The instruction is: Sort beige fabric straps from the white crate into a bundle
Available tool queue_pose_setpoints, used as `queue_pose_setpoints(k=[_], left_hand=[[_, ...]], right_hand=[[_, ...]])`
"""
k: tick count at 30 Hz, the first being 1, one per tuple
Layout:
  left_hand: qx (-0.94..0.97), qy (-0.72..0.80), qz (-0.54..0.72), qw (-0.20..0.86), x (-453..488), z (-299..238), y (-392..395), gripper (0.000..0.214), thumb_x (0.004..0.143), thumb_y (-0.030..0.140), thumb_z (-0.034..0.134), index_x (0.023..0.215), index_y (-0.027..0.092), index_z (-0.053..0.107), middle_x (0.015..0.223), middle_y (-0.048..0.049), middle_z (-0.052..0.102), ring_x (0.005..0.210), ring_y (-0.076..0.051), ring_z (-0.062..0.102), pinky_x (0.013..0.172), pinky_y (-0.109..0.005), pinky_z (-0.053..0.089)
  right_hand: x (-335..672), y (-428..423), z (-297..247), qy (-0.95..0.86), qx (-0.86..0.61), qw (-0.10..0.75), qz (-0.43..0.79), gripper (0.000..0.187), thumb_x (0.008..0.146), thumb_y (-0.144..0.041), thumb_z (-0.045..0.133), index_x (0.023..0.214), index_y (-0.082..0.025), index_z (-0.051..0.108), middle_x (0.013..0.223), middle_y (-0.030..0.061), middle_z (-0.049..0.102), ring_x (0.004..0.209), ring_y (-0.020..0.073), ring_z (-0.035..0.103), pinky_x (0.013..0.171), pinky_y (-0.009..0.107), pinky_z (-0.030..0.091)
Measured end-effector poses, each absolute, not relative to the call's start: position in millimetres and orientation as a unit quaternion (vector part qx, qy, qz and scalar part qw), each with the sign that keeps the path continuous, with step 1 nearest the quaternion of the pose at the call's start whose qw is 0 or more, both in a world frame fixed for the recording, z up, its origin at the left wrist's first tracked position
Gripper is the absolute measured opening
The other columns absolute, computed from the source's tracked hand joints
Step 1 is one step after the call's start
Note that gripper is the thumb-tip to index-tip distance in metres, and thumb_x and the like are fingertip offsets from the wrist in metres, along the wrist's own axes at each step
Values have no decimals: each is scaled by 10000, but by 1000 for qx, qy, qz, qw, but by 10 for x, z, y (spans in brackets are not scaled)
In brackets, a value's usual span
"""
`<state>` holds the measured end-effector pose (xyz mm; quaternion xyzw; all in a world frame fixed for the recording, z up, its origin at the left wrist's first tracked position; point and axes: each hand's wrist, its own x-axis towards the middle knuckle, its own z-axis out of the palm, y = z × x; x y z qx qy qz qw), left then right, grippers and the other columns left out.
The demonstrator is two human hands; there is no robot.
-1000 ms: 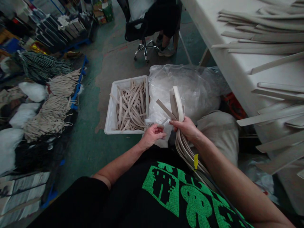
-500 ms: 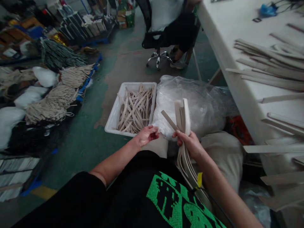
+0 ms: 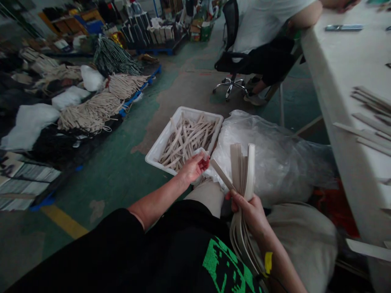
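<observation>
My right hand is closed round a bundle of flat beige strips, whose upper ends stand upright above the fist. One strip leans out to the left from the thumb. The lower part of the bundle bends down over my lap. My left hand is closed, with its curled fingertips on a thin edge of the clear plastic bag. Just beyond that hand, a white tray on the floor holds many loose beige strips.
On the right, a white table carries more strips and a metallic tool. A seated person is on a black swivel chair ahead. Pallets of bundled cords and white bags line the left.
The view has swung to the right, so the tray and pallets sit further right in the picture. Both hands keep their hold; the left hand is nearer the tray's right corner.
</observation>
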<state>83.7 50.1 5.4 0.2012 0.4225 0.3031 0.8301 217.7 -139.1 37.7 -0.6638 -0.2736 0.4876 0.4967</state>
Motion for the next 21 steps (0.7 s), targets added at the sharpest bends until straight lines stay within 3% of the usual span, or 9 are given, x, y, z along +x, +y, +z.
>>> queue_pose_setpoints(k=[13, 17, 21], left_hand=[[189, 383, 294, 855, 875, 52, 126, 506, 453, 406, 981, 755, 145, 671, 728, -6, 706, 635, -106, 639, 618, -222, 518], [179, 379, 248, 874, 878, -16, -111, 532, 443, 455, 973, 747, 130, 682, 715, -19, 699, 623, -117, 625, 603, -239, 494], [148, 411, 284, 853, 785, -16, -76, 547, 396, 435, 986, 736, 140, 675, 693, 2, 684, 605, -104, 602, 605, -235, 470]], right_hand=[[2129, -1331, 291, -277, -687, 472, 478, 446, 761, -594, 673, 700, -153, 697, 456, -20, 499, 440, 114, 428, 455, 255, 338], [2060, -1262, 415, -256, -667, 454, 532, 460, 716, -602, 705, 771, -146, 719, 486, 1, 568, 446, 129, 485, 447, 257, 374], [2071, -1273, 565, -239, -687, 396, 560, 515, 633, -620, 749, 795, -131, 739, 545, 48, 658, 468, 153, 556, 451, 264, 427]])
